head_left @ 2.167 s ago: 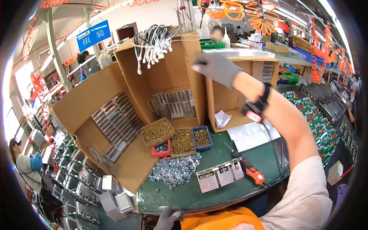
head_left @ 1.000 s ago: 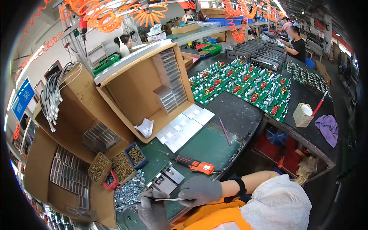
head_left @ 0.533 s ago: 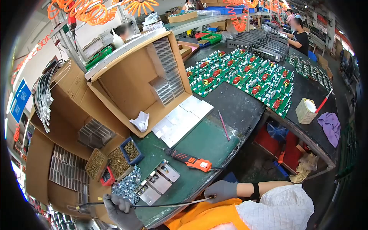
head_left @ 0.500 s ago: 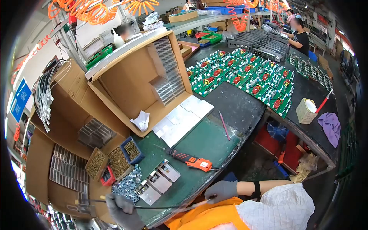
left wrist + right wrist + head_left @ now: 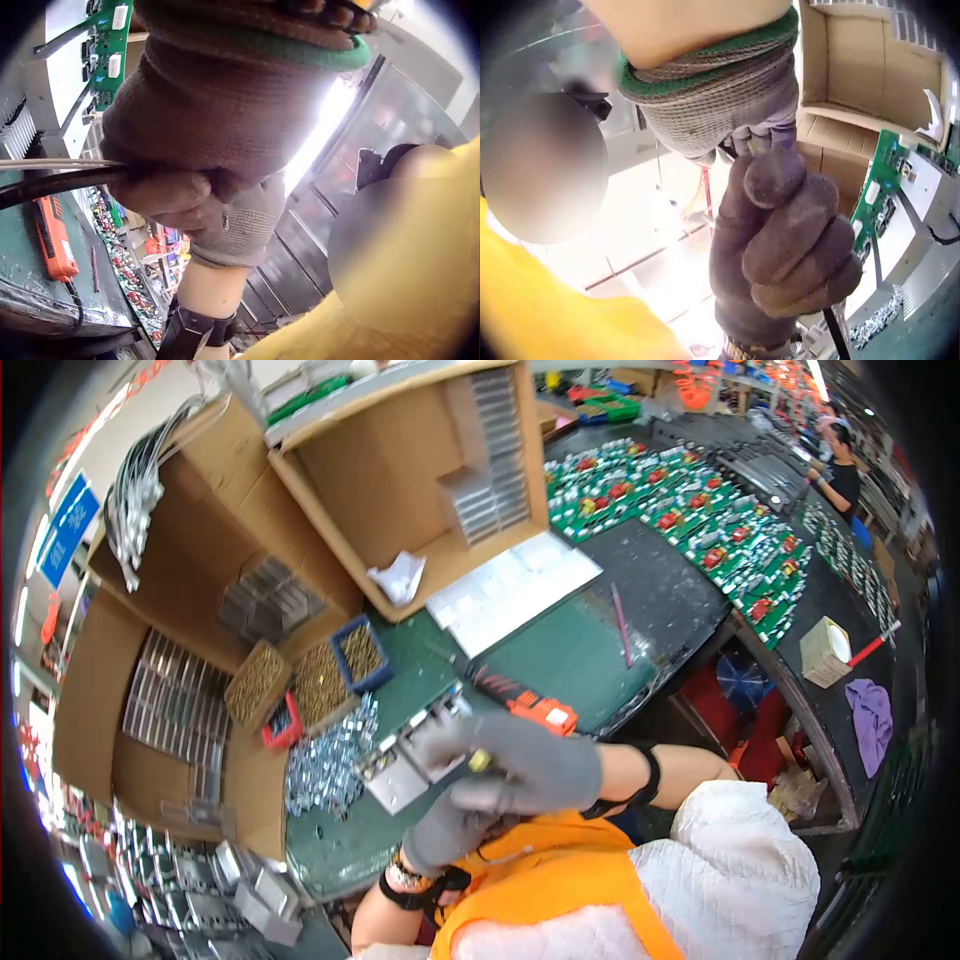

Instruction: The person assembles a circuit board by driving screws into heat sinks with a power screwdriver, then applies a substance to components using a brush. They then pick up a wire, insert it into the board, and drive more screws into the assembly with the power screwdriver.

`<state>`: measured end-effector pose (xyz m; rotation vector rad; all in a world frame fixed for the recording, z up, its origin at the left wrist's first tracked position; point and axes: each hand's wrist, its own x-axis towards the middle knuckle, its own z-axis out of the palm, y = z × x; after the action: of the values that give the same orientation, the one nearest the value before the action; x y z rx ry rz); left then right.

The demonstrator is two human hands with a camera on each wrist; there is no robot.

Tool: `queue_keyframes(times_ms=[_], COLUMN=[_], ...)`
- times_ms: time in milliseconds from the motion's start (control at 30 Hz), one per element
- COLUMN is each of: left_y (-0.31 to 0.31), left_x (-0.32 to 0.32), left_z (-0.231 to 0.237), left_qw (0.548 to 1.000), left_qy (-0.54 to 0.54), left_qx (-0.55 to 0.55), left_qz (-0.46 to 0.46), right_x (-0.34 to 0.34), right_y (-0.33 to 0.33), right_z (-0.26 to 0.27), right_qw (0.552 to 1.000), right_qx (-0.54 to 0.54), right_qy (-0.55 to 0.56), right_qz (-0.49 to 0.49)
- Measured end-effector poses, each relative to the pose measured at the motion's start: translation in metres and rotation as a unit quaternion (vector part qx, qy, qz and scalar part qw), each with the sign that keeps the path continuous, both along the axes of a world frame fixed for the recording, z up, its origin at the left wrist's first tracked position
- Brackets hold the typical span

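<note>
My grey-gloved hands meet in front of the orange apron point(image 5: 560, 860). The left hand point(image 5: 448, 832) curls round a cable; its black strand point(image 5: 64, 184) and a pale strand point(image 5: 52, 163) run out of the fist in the left wrist view. Above it, the right hand point(image 5: 535, 760) has fingers bent over a small yellowish tip point(image 5: 480, 761), partly covered by the gloves. In the right wrist view, the left hand's thumb point(image 5: 772, 180) overlaps the right hand's fingers. Beyond the hands lies a metal heatsink assembly point(image 5: 400, 785), partly hidden by the right hand.
An orange power screwdriver point(image 5: 540, 710) lies on the green bench. Loose metal clips point(image 5: 325, 775) and bins of brass screws point(image 5: 320, 685) are at left. Cardboard boxes point(image 5: 390, 460) stand behind, with a hanging cable bundle point(image 5: 135, 500). Green circuit boards point(image 5: 700, 540) fill the right.
The right hand reached up by the hanging cables, then came down. Both hands stretched a cable sideways between them; now they have come together, the left moving right and the right moving left and up.
</note>
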<state>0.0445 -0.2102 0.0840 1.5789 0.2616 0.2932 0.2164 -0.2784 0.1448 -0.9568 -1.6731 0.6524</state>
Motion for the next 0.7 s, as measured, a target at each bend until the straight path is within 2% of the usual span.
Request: queue_keyframes(times_ms=[33,100,133,200,300,333,367,400,433,500,567,700], left_y=[0.003,0.007,0.009,0.009,0.002,0.003,0.005,0.002,0.002,0.003,0.004,0.007], left_x=[0.000,-0.001,-0.002,-0.003,0.000,0.001,0.003,0.001,-0.001,-0.003,-0.003,-0.002], left_z=[0.009,0.023,0.026,0.025,0.027,0.025,0.024,0.040,0.044,0.048,0.046,0.051], left_qw=[0.998,0.987,0.979,0.980,0.984,0.996,0.989,0.992,0.992,0.986,0.986,0.986], left_qy=[0.038,0.133,0.152,0.148,0.096,0.009,-0.078,-0.001,0.000,0.078,0.087,0.076], left_qx=[-0.039,-0.088,-0.134,-0.133,-0.146,-0.052,0.044,-0.044,-0.048,-0.132,-0.122,-0.128], left_qz=[-0.012,-0.021,-0.033,-0.025,0.030,0.072,0.115,0.115,0.117,0.066,0.067,0.081], right_x=[0.000,0.010,0.015,0.022,0.005,0.006,0.007,0.010,0.013,0.019,0.021,0.022], right_y=[0.002,0.000,0.002,0.008,0.010,0.012,0.012,0.012,0.011,0.012,0.011,0.008], right_z=[0.004,0.029,0.029,0.026,0.001,-0.001,0.001,0.004,0.006,0.006,0.004,0.005], right_qw=[0.996,0.986,0.985,0.997,0.999,0.997,0.997,0.999,0.999,0.999,0.996,0.996], right_qx=[0.012,-0.066,-0.074,-0.037,-0.018,0.027,0.024,0.018,0.010,-0.023,-0.037,-0.064], right_qy=[0.087,0.156,0.156,-0.071,-0.050,-0.067,-0.069,-0.049,-0.027,-0.028,-0.081,-0.055], right_qz=[-0.007,-0.012,-0.005,0.021,0.000,-0.003,0.002,-0.009,-0.022,-0.018,0.004,-0.001])
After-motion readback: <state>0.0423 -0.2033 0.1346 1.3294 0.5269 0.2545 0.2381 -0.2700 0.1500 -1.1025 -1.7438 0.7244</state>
